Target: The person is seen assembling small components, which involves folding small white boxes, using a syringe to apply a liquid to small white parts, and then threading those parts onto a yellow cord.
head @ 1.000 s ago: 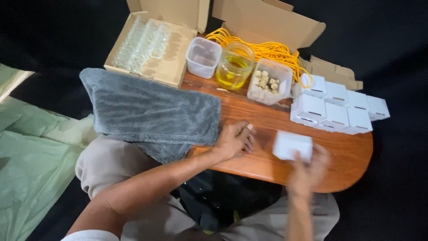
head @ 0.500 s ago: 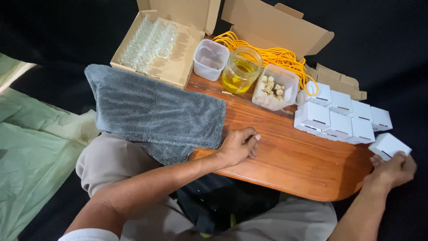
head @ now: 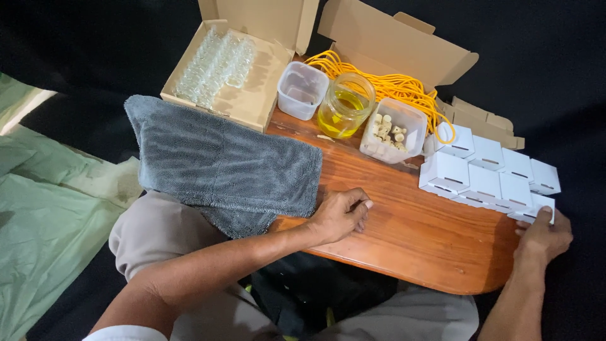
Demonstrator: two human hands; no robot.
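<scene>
R hand (head: pixel 544 237): at bench's far-right edge, fingers (head: pixel 544 215) wrapped over a small white box (head: pixel 536 208) – box lies under the fingertips, touching the row of white boxes (head: pixel 483 173).
L hand (head: pixel 339 213): loosely curled, holding nothing, resting on bench (head: pixel 416 233) just beside grey cloth (head: pixel 221 164).
Textures: boxes – matte folded card, cube-ish; cloth nubby microfibre; bench glossy reddish wood w/ rounded edge.

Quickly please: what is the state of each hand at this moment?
Left hand: loosely curled, resting on the wooden table, holding nothing visible.
Right hand: fingers on a small white box at the table's right edge.
</scene>
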